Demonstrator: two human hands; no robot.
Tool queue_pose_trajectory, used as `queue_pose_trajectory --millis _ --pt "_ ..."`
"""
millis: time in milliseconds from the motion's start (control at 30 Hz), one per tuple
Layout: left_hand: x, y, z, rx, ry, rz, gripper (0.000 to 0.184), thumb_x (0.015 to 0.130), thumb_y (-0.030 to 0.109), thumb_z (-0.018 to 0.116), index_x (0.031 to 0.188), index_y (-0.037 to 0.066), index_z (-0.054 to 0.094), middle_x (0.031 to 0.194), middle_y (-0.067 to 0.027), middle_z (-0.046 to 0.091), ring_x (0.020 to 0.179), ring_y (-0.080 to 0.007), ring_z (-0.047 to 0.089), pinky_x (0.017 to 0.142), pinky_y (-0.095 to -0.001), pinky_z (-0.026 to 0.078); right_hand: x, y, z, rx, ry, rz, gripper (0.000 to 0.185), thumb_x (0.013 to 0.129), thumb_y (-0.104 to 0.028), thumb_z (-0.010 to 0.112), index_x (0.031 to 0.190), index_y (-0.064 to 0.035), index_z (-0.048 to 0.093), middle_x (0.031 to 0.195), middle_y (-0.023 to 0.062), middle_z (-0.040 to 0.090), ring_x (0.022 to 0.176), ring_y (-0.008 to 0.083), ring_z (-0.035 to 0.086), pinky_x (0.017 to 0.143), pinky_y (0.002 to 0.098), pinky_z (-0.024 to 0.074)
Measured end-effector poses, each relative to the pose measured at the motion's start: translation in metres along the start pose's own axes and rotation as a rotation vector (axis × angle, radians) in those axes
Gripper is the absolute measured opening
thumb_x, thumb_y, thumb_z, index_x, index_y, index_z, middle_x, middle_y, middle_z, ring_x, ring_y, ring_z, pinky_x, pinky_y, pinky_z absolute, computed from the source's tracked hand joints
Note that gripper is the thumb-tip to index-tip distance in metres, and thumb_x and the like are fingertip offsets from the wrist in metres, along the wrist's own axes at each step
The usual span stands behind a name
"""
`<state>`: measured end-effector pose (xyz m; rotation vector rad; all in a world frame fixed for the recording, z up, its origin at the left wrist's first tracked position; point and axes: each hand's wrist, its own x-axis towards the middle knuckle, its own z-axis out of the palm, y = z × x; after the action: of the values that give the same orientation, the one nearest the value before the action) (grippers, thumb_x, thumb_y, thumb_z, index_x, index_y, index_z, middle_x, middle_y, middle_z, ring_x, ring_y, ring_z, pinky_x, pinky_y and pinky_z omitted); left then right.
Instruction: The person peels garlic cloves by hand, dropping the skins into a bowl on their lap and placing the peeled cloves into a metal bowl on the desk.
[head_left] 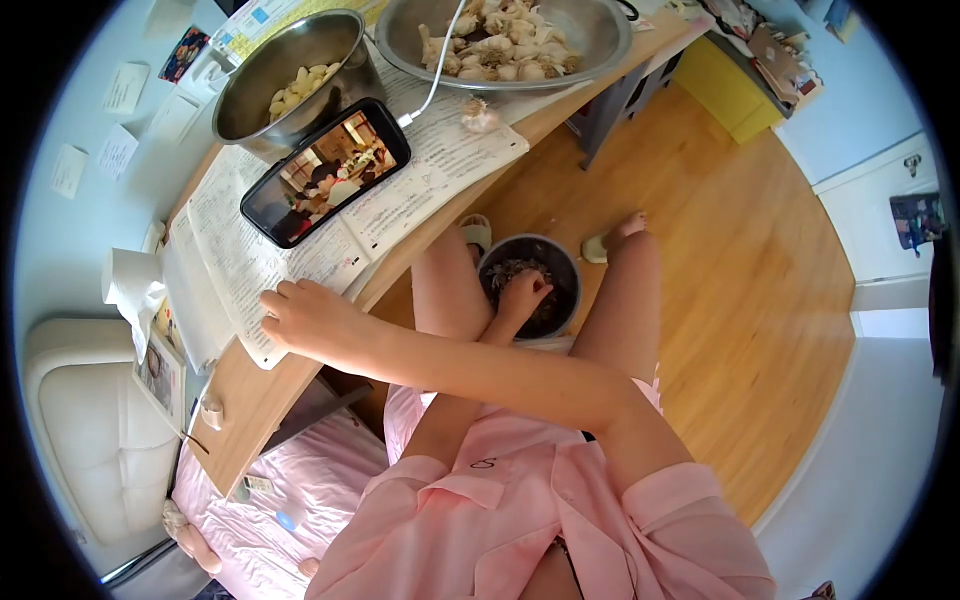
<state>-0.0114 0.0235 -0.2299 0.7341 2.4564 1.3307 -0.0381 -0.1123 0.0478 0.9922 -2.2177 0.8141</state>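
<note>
1. Sits beside a wooden table [235, 420], facing its long open edge, with bare knees on either side of a dark bucket [576, 285] on the floor.
2. Reaches down with the left hand [526, 296] into that bucket, just over brownish scraps [512, 272]; draws the fingers together. Cannot tell between an empty pinch and a grasp of something small.
3. Crosses the right arm above the left, bringing the right hand [315, 318] over printed papers [430, 205] near the table's open edge. Curls the fingers downward; cannot tell, grasping or released.
4. On the table toward the wall-side edge, a steel pot [240, 108] with pale peeled cloves [303, 92].
5. Farther along, close to the open edge, a wide steel bowl [598, 68] of garlic bulbs [510, 52]; just beside it on the papers, a single bulb [480, 116].
6. In front of the pot, a tilted phone [327, 175] with lit screen and white cable [437, 75].
7. Beyond the table's rounded end corner, a pink-sheeted bed [335, 500] and padded cream headboard [95, 425].
8. On the pale blue wall, paper notes [127, 88]; across the glossy wooden floor [740, 260], a yellow box [712, 95] and a white door [870, 225].
</note>
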Motion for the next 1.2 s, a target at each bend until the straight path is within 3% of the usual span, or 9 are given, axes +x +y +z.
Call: queue_pose_trajectory --millis 133,200,267,333,367,467,667,1000,1200 --pt "0.001 -0.005 0.001 -0.052 0.005 0.031 0.017 0.076 0.015 0.068 0.079 0.001 0.059 0.075 -0.0144 0.061 0.070 -0.0300 0.059 0.061 -0.0382 0.046 -0.016 0.008 -0.027 0.170 -0.013 -0.048 0.010 0.071 -0.011 0.059 0.079 -0.0053 0.057 0.083 0.0038 0.052 0.079 0.0196 0.052 0.069 0.0297 0.0460" --pt "-0.001 0.004 -0.005 -0.071 -0.054 -0.050 0.016 0.076 0.013 0.068 0.080 0.001 0.059 0.078 -0.0148 0.061 0.074 -0.0295 0.060 0.064 -0.0368 0.047 -0.041 0.011 -0.058 0.534 -0.005 0.040 0.015 0.077 -0.007 0.058 0.091 -0.0027 0.054 0.092 0.0054 0.055 0.090 0.0180 0.053 0.076 0.0284 0.0459" --pt "-0.002 0.010 -0.013 -0.081 -0.151 -0.119 0.017 0.077 0.013 0.067 0.083 0.000 0.059 0.079 -0.0151 0.061 0.075 -0.0300 0.060 0.065 -0.0361 0.047 -0.102 0.025 -0.030 1.061 0.180 0.344 0.015 0.079 -0.004 0.060 0.094 -0.0020 0.056 0.102 0.0062 0.058 0.092 0.0186 0.056 0.079 0.0286 0.0469" --pt "-0.003 -0.003 0.001 -0.324 -0.126 -0.051 0.017 0.079 0.014 0.064 0.085 -0.001 0.059 0.078 -0.0156 0.061 0.075 -0.0308 0.060 0.066 -0.0360 0.047 -0.155 0.048 -0.081 0.417 0.256 0.467 0.014 0.078 -0.004 0.064 0.091 -0.0011 0.060 0.101 0.0100 0.062 0.088 0.0219 0.062 0.078 0.0296 0.0495" --pt "-0.005 -0.027 0.020 -0.559 -0.054 0.049 0.018 0.081 0.016 0.062 0.086 -0.001 0.058 0.077 -0.0160 0.061 0.074 -0.0314 0.060 0.065 -0.0363 0.047 -0.197 0.058 -0.076 0.463 0.324 0.795 0.021 0.074 -0.003 0.068 0.093 -0.0004 0.060 0.095 0.0111 0.063 0.088 0.0203 0.062 0.077 0.0283 0.0497" --pt "-0.004 0.038 -0.027 -0.281 0.074 0.055 0.024 0.088 0.023 0.052 0.084 0.000 0.056 0.075 -0.0173 0.059 0.071 -0.0344 0.059 0.063 -0.0383 0.045 -0.293 0.083 -0.080 0.556 0.624 1.246 0.017 0.081 -0.007 0.066 0.096 -0.0017 0.061 0.092 0.0076 0.065 0.080 0.0150 0.062 0.071 0.0264 0.0498" --pt "-0.032 0.077 -0.046 -0.047 -0.124 0.201 0.025 0.089 0.027 0.050 0.079 0.004 0.049 0.072 -0.0159 0.058 0.068 -0.0365 0.057 0.057 -0.0425 0.044 -0.354 0.088 -0.090 1.157 0.507 1.569 0.021 0.086 -0.015 0.062 0.102 -0.0011 0.058 0.099 0.0063 0.061 0.088 0.0141 0.060 0.077 0.0247 0.0501" --pt "-0.038 0.079 -0.044 0.359 -0.087 0.185 0.024 0.089 0.027 0.048 0.079 0.005 0.051 0.062 -0.0145 0.058 0.059 -0.0346 0.059 0.050 -0.0421 0.047 -0.357 0.082 -0.060 1.639 0.749 1.562 0.015 0.089 -0.017 0.058 0.101 -0.0072 0.059 0.100 0.0030 0.060 0.095 0.0142 0.057 0.088 0.0280 0.0467" --pt "-0.036 0.072 -0.038 0.241 -0.102 0.218 0.024 0.092 0.025 0.044 0.078 0.005 0.051 0.068 -0.0155 0.059 0.061 -0.0334 0.060 0.052 -0.0416 0.047 -0.357 0.077 -0.054 1.625 0.844 1.617 0.013 0.088 -0.017 0.058 0.097 -0.0068 0.059 0.098 0.0033 0.061 0.092 0.0139 0.059 0.086 0.0278 0.0485"
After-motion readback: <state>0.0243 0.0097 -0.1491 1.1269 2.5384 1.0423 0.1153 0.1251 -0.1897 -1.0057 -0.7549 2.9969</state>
